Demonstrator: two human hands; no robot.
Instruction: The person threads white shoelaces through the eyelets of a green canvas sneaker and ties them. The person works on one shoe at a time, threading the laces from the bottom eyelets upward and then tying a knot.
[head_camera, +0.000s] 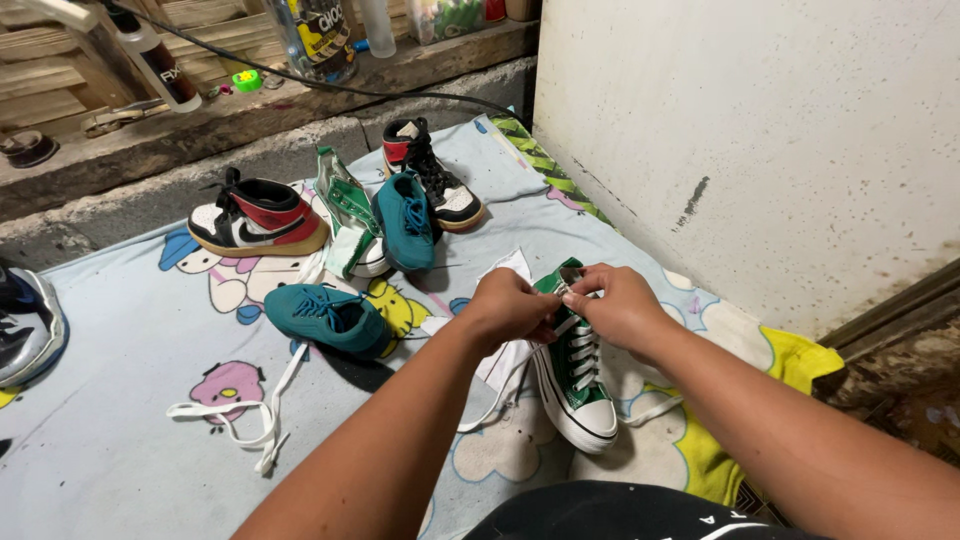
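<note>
White laces (583, 350) cross most eyelets of the green canvas high-top sneaker (577, 380); left hand (510, 305) and right hand (622, 305) pinch lace ends at the top eyelets, left unthreaded.

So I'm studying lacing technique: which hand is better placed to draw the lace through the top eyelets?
Probably the right hand: its fingertips pinch the white lace at the green sneaker collar, while the left hand seems to steady the shoe's side.

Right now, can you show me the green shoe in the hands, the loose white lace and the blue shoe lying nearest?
green shoe (590, 410), head view, on its white toe cap.
loose white lace (235, 420), head view, on the looped middle.
blue shoe (335, 318), head view, on its laced top.
</note>
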